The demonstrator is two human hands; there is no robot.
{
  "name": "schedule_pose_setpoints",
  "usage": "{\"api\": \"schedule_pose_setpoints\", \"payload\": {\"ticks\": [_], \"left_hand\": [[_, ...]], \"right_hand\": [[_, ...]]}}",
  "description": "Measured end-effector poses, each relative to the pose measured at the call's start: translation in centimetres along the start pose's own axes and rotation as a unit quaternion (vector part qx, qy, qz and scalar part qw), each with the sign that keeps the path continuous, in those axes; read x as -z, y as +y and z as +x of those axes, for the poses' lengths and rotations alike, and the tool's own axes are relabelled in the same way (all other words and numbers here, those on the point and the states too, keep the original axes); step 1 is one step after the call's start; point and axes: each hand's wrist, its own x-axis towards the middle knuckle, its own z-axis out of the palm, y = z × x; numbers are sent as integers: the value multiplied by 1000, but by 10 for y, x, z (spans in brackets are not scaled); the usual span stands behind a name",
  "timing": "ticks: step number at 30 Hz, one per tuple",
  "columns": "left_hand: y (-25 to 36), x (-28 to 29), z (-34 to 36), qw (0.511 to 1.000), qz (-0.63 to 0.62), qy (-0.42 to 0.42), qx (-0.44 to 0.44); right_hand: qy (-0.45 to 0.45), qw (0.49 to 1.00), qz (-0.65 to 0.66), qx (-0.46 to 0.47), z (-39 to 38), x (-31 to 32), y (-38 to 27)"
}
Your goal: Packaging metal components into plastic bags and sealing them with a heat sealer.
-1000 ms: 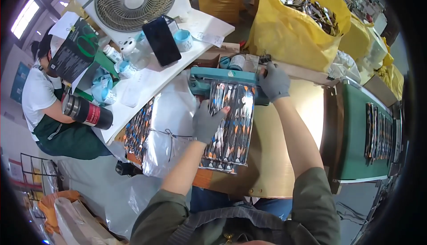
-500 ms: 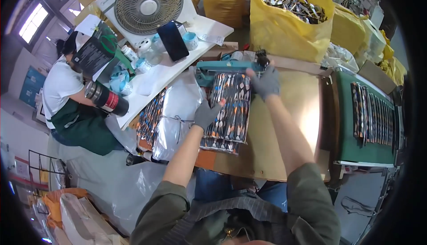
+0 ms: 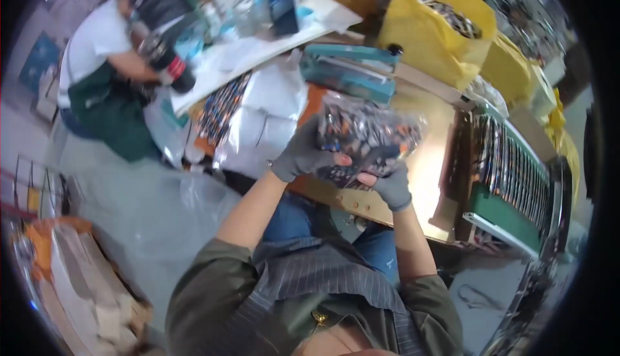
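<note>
My left hand (image 3: 298, 152), in a grey glove with bare fingertips, grips the left side of a clear plastic bag (image 3: 369, 130). Dark patterned pieces with orange, blue and white marks fill the bag; motion blurs them. From the lower right, my right hand (image 3: 394, 189), gloved alike, holds the bag's near edge, thumb on top. The bag is tilted and held up over the near part of the worktable. Just beyond it stands a teal hand sealer (image 3: 349, 72) with a long arm and a black knob, apart from the bag.
A brown board (image 3: 423, 114) covers the worktable. On the right, a green tray (image 3: 500, 210) carries a row of similar patterned pieces. Yellow sacks (image 3: 439, 46) stand behind. At left, a white table (image 3: 258, 52) holds a fan, phone and cups; a co-worker (image 3: 97, 65) sits beside it.
The bag has come away from the sealer toward me and turned. My right hand has left the sealer's knob end and now grips the bag. The co-worker's arm has moved to the flask.
</note>
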Motion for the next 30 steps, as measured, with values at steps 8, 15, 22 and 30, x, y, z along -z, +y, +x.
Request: {"api": "schedule_pose_setpoints", "payload": {"ticks": [8,15,22,30], "left_hand": [[20,24,-97,959,275,67,-2],[80,188,-369,404,699,584,80],[-21,199,-439,596,398,655,241],[-10,119,-419,668,69,741,-28]], "right_hand": [[22,998,19,60,-4,-57,10],[-298,950,38,82,32,-255,-115],[-386,812,-200,390,53,-412,25],[-492,617,-580,201,51,-367,102]]}}
